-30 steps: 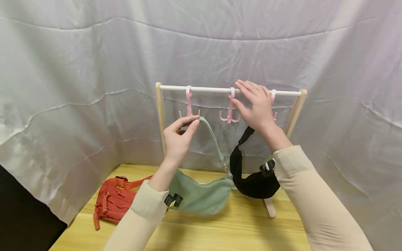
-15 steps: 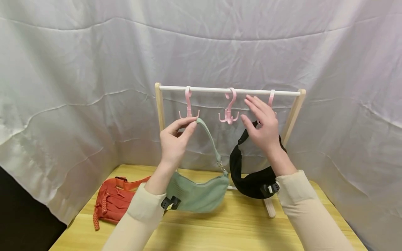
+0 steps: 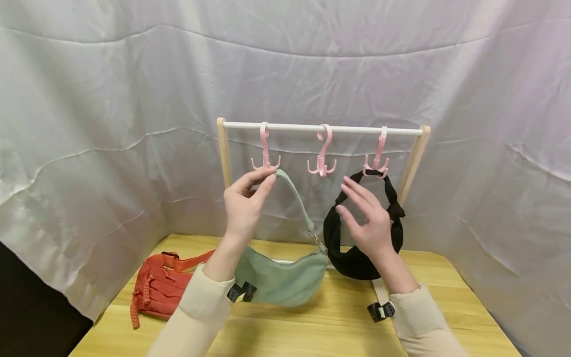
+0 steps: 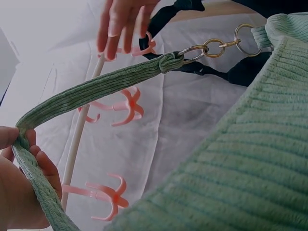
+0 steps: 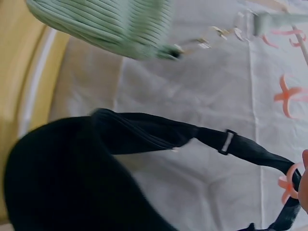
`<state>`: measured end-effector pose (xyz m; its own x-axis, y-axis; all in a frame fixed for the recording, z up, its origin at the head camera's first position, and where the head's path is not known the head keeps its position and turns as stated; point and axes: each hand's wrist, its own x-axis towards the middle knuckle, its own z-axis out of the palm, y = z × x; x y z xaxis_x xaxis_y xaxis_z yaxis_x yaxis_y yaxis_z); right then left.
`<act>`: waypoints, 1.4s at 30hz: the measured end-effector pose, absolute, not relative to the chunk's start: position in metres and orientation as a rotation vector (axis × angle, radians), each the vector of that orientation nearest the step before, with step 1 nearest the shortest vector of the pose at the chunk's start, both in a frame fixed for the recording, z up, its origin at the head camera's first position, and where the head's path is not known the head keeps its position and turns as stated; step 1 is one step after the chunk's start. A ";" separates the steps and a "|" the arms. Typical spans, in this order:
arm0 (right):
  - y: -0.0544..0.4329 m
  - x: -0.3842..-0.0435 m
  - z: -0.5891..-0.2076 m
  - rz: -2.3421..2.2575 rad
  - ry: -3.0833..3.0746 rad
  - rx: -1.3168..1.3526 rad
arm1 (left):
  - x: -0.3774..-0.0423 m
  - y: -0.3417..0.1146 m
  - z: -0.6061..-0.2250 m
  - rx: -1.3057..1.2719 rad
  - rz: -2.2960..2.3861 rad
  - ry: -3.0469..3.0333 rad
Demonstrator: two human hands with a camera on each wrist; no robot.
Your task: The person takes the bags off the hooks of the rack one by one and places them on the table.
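Observation:
My left hand (image 3: 243, 201) pinches the strap (image 4: 91, 94) of a pale green ribbed handbag (image 3: 285, 277) between thumb and fingers. The bag hangs below the hand, low over the table, and metal rings (image 4: 214, 47) join strap to bag. Just behind those fingertips is the left pink hook (image 3: 265, 156). A black bag (image 3: 357, 265) hangs by its strap from the right pink hook (image 3: 376, 158). In front of that bag, my right hand (image 3: 368, 223) has its fingers extended and holds nothing. The middle pink hook (image 3: 322, 158) carries nothing.
The hooks hang from a white rail (image 3: 294, 127) between wooden posts (image 3: 412, 163). An orange-red bag (image 3: 162, 292) with braided pulls lies on the wooden table (image 3: 330, 327) at the left. Grey cloth (image 3: 285, 64) closes off the back and sides.
My right hand has come down from the rail, away from the hooks, uncovering the right hook and the black strap on it. The middle hook has turned. My left hand, holding the strap, shifted slightly left.

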<state>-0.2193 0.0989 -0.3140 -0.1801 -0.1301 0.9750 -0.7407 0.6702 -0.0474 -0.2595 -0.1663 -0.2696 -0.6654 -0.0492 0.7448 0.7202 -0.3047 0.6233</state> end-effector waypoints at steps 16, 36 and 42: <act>0.083 -0.197 -0.385 0.816 -1.790 0.877 | -0.248 -0.167 -0.273 -0.834 -2.082 -1.414; 0.080 -0.203 -0.454 1.012 -1.786 0.877 | -0.242 -0.169 -0.280 -0.834 -2.144 -1.372; 0.072 -0.201 -0.459 1.178 -1.820 0.885 | -0.243 -0.171 -0.281 -0.806 -2.140 -1.370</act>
